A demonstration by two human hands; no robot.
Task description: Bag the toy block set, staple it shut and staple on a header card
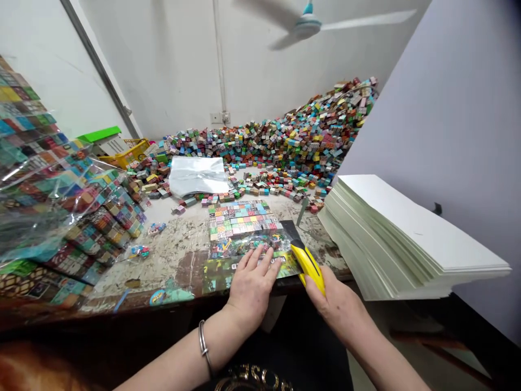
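My left hand [254,282] lies flat with its fingers stretched out over the lower part of a clear plastic packet [243,220]. Rows of small colourful printed blocks and some tiny coloured pieces show through the plastic. Along the packet's near edge runs a printed green-and-yellow card [220,276], partly hidden under my fingers. My right hand [340,298] is closed around a yellow and black stapler [311,266]. The stapler's front end is at the right side of the card; whether its jaws are around the card I cannot tell.
Loose blocks [293,138] are heaped along the wall. Clear bags [199,176] lie ahead of the packet. At the left are filled packets [97,233] and a yellow basket [128,155]. A tall stack of white card sheets [407,233] stands at the right.
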